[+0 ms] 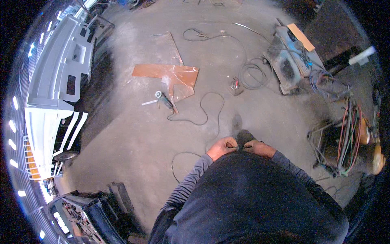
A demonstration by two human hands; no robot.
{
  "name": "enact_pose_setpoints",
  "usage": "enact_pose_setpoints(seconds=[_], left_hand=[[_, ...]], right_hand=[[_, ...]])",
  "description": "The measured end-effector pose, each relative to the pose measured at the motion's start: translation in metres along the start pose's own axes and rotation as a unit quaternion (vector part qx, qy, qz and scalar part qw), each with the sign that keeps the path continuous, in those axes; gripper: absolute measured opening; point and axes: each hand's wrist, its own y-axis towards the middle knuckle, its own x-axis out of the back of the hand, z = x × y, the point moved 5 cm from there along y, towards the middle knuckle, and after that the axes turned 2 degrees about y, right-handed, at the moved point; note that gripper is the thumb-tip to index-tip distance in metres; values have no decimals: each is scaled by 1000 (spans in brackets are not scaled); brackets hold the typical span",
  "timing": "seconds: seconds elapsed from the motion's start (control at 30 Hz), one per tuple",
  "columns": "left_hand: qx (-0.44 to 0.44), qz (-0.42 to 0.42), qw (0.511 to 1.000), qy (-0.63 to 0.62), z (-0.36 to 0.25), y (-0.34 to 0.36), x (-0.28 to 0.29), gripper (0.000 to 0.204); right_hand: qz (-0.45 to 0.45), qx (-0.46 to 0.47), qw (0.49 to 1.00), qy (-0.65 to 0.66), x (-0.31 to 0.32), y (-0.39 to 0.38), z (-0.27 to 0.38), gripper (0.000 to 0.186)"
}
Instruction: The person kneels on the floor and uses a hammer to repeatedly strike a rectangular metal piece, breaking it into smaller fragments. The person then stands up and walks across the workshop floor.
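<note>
My left hand [222, 148] and my right hand [260, 149] are close together in front of my waist. Both have curled fingers, pinched at the front of my dark top [239, 183]. Whatever lies between the fingertips is too small to make out. Below the gap between the hands, one dark shoe [244, 136] shows on the floor. Farther off to the left lies an angle grinder [164, 100] with a pale disc, its cord trailing back toward me. Beside it rest reddish-brown flat plates [162, 71], one crossing another.
A coiled cable [252, 77] and a small boxy object [235, 86] lie ahead right, near a grey wheeled machine [284, 61]. Hoses hang on a cart [349, 138] at right. A white vehicle body [55, 81] stands left; a cluttered dark bin [87, 219] sits lower left.
</note>
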Motion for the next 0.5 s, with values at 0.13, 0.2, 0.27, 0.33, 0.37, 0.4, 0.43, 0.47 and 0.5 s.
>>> enact_pose_setpoints(seconds=[0.13, 0.2, 0.27, 0.33, 0.37, 0.4, 0.43, 0.47, 0.5], left_hand=[[3, -52, 995, 82, -47, 48, 34, 15], [-9, -51, 998, 30, -57, 65, 47, 13], [-8, -42, 997, 70, -74, 86, 60, 15], [15, -28, 979, 200, -95, 103, 77, 22], [9, -25, 985, 170, -95, 112, 85, 25], [5, -19, 990, 141, -89, 119, 92, 28], [1, -11, 994, 112, -83, 127, 100, 31], [10, -12, 996, 82, -83, 140, 106, 27], [20, -11, 998, 53, -82, 154, 112, 23]], right_hand=[[14, 105, 994, -17, 69, 39, 5, 35], [37, 61, 997, 25, 101, 45, 32, 33], [11, 54, 998, 30, 130, 57, 28, 31], [-55, 86, 995, 6, 140, 76, -20, 29], [-42, 58, 997, 32, 153, 82, -14, 30], [-30, 28, 997, 61, 165, 83, 2, 30], [-20, -2, 996, 91, 176, 85, 13, 31], [-57, 5, 991, 121, 190, 86, 14, 29], [-95, 13, 984, 151, 201, 87, 14, 28]])
